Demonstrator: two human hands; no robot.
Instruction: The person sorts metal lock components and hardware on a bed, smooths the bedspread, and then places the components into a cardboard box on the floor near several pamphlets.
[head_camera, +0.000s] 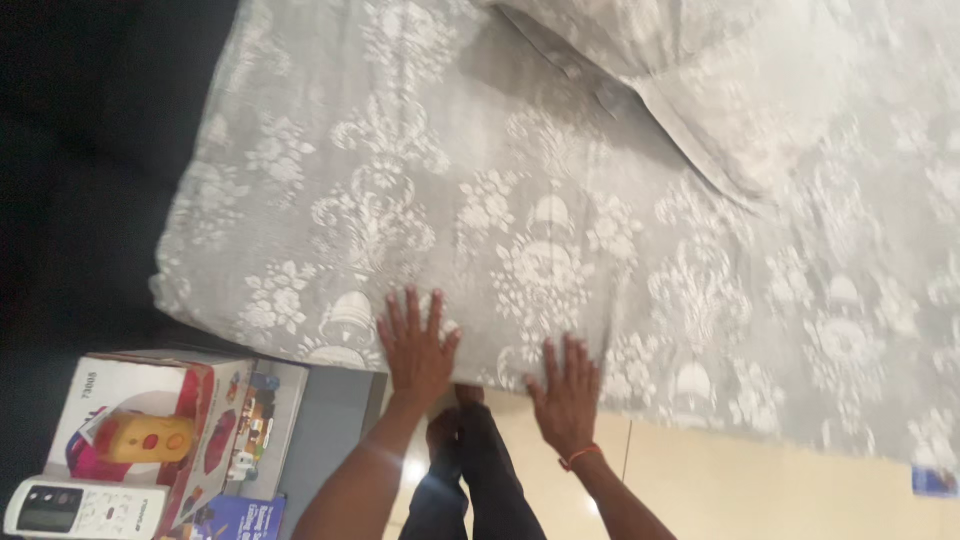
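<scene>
A grey bedsheet (480, 190) with a white floral pattern covers the bed and fills most of the head view. My left hand (416, 345) lies flat on the sheet near the bed's front edge, fingers spread. To its right, my right hand (566, 390) also presses flat on the sheet at the edge, a red thread around its wrist. Neither hand holds anything. A pillow (690, 60) in the same patterned fabric lies at the top right, well away from both hands. My dark trouser leg and foot (470, 450) show between my arms.
At the lower left sit a colourful cardboard box (150, 420), a white remote control (85, 507) and other boxes on a grey surface. Beige floor tiles (760, 490) run under the bed's edge. The far left is dark.
</scene>
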